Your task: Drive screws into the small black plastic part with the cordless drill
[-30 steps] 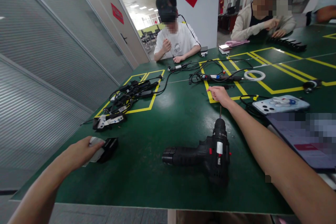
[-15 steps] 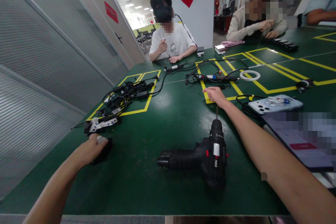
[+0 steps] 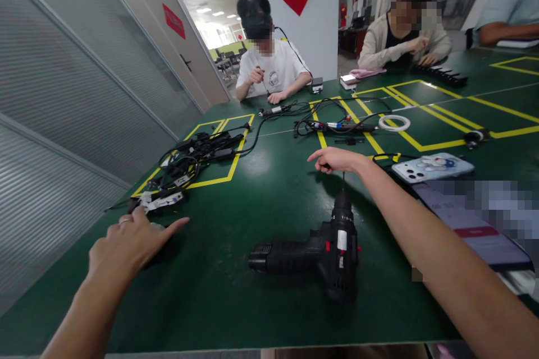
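My left hand (image 3: 128,241) is over a dark object (image 3: 162,252) on the table's left side, thumb stretched out and fingers apart. The hand hides most of that object. Just beyond the fingertips lies a black item with white strips (image 3: 162,201). My right hand (image 3: 339,160) hovers past the tip of a black cordless drill (image 3: 337,252), index finger extended and the other fingers loosely bent; I see nothing clearly held. The drill rests on its side, its thin bit pointing away from me. A small flat black piece (image 3: 349,141) lies beyond my right hand.
Tangled black cables (image 3: 197,160) fill the left taped area. A corded electric screwdriver (image 3: 337,125) and a white ring (image 3: 394,123) lie farther back. At right are a phone (image 3: 433,167) and a tablet (image 3: 463,224). Co-workers sit across the green table (image 3: 219,308).
My left hand has loosened and spread, its thumb swinging out from the dark object. My right hand has drawn back slightly toward me and left, uncovering the flat black piece. The view shifted slightly.
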`<state>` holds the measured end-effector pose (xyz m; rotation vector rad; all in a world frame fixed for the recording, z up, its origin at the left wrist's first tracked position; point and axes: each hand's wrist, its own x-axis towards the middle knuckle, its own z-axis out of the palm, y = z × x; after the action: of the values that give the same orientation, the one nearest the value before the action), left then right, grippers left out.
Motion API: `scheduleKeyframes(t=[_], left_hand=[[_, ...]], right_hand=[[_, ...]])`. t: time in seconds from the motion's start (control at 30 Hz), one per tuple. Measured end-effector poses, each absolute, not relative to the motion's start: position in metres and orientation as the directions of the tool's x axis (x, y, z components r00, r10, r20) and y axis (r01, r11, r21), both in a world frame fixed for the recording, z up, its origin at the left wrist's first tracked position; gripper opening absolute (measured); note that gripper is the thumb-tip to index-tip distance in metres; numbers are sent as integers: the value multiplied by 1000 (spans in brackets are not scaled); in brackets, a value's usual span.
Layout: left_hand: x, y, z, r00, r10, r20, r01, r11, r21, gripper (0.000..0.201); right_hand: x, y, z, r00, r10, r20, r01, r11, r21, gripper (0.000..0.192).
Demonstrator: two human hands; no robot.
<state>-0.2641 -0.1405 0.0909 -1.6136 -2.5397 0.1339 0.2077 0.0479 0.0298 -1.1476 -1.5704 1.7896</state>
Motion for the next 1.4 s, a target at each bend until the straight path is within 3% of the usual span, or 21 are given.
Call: scheduleKeyframes(t=[0.1, 0.2, 0.3, 0.37, 0.47, 0.6, 0.77, 0.9, 1.0, 1.03, 1.1, 1.17, 1.27, 1.4], left_hand=[[-201, -130, 103, -289, 948, 131, 942, 306, -136, 102], [-124, -112, 101, 65, 983, 174, 998, -69, 14, 76], [-58, -93, 81, 325, 920, 221, 926, -357, 125, 57], [-30, -84, 66, 363, 892, 271, 900, -411, 146, 44], [-16, -80, 50, 353, 883, 309, 885, -422, 197, 32], [-24, -84, 49, 344, 870, 354, 845, -451, 288, 32], [-32, -89, 56, 413, 833, 368, 818, -517, 253, 37], [-34, -93, 54, 430, 840, 331, 814, -519, 259, 28], [-39, -91, 55, 404, 857, 319, 831, -490, 262, 26], [-41, -90, 57, 387, 866, 317, 845, -471, 254, 26], [-49, -91, 65, 344, 887, 306, 881, -418, 220, 27], [-61, -94, 79, 289, 913, 288, 919, -349, 183, 31], [-95, -111, 103, 143, 948, 283, 976, -183, 119, 40], [-179, -149, 120, -176, 952, 251, 983, 183, -2, 55]], right_hand=[[182, 27, 47, -603, 770, -206, 211, -95, -973, 38], [153, 5, 58, -696, 695, -184, 189, -70, -979, 40], [133, -9, 56, -779, 603, -169, 132, -107, -986, 45], [127, -11, 51, -744, 651, -147, 120, -86, -989, 50], [126, -12, 46, -636, 757, -152, 115, -102, -988, 74], [123, -15, 49, -627, 761, -166, 70, -157, -985, 91], [119, -18, 45, -667, 737, -109, -34, -176, -984, 96], [120, -20, 43, -762, 631, -142, -19, -242, -970, 91], [128, -16, 49, -820, 546, -171, 57, -218, -974, 70], [133, -11, 52, -795, 581, -176, 95, -167, -981, 61], [145, 2, 53, -641, 763, -87, 153, 16, -988, 45], [162, 19, 47, -365, 916, 167, 244, 267, -932, 31], [190, 42, 28, 2, 898, 441, 369, 409, -835, 20], [213, 56, 1, 183, 933, 309, 169, 280, -945, 17]])
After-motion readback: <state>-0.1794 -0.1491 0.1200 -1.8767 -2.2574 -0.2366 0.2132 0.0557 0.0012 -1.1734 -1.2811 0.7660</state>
